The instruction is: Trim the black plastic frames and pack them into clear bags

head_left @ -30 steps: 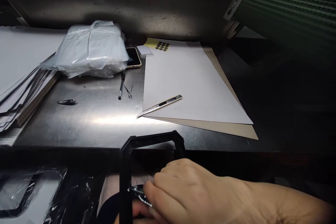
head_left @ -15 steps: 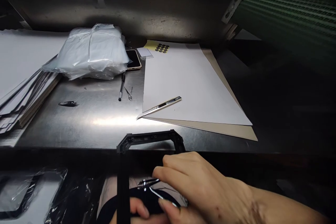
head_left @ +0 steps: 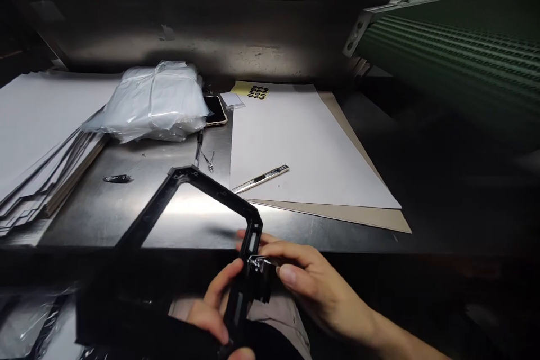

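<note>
A black plastic frame (head_left: 198,180) is held up over the front edge of the steel bench, tilted to the left. My left hand (head_left: 213,309) grips its lower right bar from below, fingers wrapped round it. My right hand (head_left: 312,287) pinches a small black clip-like part (head_left: 260,277) with shiny metal against that same bar. The part's exact shape is hard to make out.
On the steel bench (head_left: 169,219) lie a utility knife (head_left: 261,177), a pen (head_left: 198,146), small tweezers (head_left: 208,160), a phone (head_left: 215,109), a plastic-wrapped bundle (head_left: 156,101), stacked boards (head_left: 46,163), white sheets (head_left: 295,140) and a yellow sticker sheet (head_left: 253,90). A green conveyor (head_left: 455,50) runs at the right.
The frame has risen and swung left, from upright below the bench edge to tilted above it. Both hands moved up with it, and my right hand now pinches the small part at the bar.
</note>
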Demonstrator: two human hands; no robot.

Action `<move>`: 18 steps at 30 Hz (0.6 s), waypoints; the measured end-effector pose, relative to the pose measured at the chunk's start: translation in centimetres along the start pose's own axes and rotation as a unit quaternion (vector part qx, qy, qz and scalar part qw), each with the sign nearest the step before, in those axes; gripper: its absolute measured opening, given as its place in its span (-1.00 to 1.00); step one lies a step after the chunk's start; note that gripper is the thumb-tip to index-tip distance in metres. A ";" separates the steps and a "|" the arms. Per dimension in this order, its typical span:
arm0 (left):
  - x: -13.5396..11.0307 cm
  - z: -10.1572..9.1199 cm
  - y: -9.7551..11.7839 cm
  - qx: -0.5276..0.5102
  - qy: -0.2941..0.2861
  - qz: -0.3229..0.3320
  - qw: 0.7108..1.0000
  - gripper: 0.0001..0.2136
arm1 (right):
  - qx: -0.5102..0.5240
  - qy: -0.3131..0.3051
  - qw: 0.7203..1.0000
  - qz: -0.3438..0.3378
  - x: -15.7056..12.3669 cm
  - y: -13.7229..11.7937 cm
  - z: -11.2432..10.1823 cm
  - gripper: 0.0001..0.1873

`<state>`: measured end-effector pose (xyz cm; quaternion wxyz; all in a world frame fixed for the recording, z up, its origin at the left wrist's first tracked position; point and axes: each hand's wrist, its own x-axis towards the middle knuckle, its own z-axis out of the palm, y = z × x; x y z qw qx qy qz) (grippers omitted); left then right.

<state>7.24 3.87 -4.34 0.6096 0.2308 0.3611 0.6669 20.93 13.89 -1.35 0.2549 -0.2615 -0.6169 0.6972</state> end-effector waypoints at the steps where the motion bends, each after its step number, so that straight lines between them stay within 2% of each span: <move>1: 0.2 0.1 -0.6 -0.017 -0.020 -0.028 0.999 -0.85 | 0.023 -0.006 1.000 -0.011 0.3 0.3 0.0 -0.73; 4: 0.6 -0.6 -1.4 -0.050 -0.071 -0.115 0.990 -0.64 | 0.024 -0.021 0.999 -0.025 0.9 0.0 -1.1 -0.73; 6: 1.1 -1.8 -0.7 -0.045 -0.102 -0.140 0.984 -0.70 | -0.047 -0.073 0.996 -0.028 1.2 -1.0 -2.5 -0.75; 7: 1.3 -2.5 0.0 -0.045 -0.122 -0.179 0.975 -0.74 | -0.104 -0.110 0.988 -0.031 1.4 -1.6 -3.1 -0.77; 9: 1.8 -3.5 1.6 -0.082 -0.177 -0.262 0.945 -0.41 | -0.235 -0.180 0.954 -0.037 1.9 -2.6 -4.1 -0.81; 10: 1.9 -3.8 2.3 -0.076 -0.185 -0.268 0.942 -0.34 | -0.287 -0.208 0.934 -0.039 2.2 -2.9 -4.3 -0.82; 11: 1.9 -3.8 3.0 -0.051 -0.189 -0.272 0.942 -0.35 | -0.326 -0.227 0.917 -0.037 2.4 -3.2 -4.4 -0.82; 12: 1.8 -3.6 3.5 -0.012 -0.182 -0.272 0.945 -0.44 | -0.351 -0.237 0.905 -0.034 2.5 -3.3 -4.3 -0.82; 14: 1.0 -2.9 4.0 0.066 -0.140 -0.276 0.948 -0.65 | -0.373 -0.225 0.899 -0.039 2.5 -3.5 -3.9 -0.81; 15: 0.5 -2.5 4.0 0.087 -0.106 -0.288 0.948 -0.72 | -0.377 -0.198 0.903 -0.048 2.3 -3.5 -3.6 -0.81; 18: -1.2 -1.3 3.7 0.071 -0.007 -0.302 0.951 -0.71 | -0.397 -0.038 0.909 -0.118 1.1 -3.4 -2.4 -0.83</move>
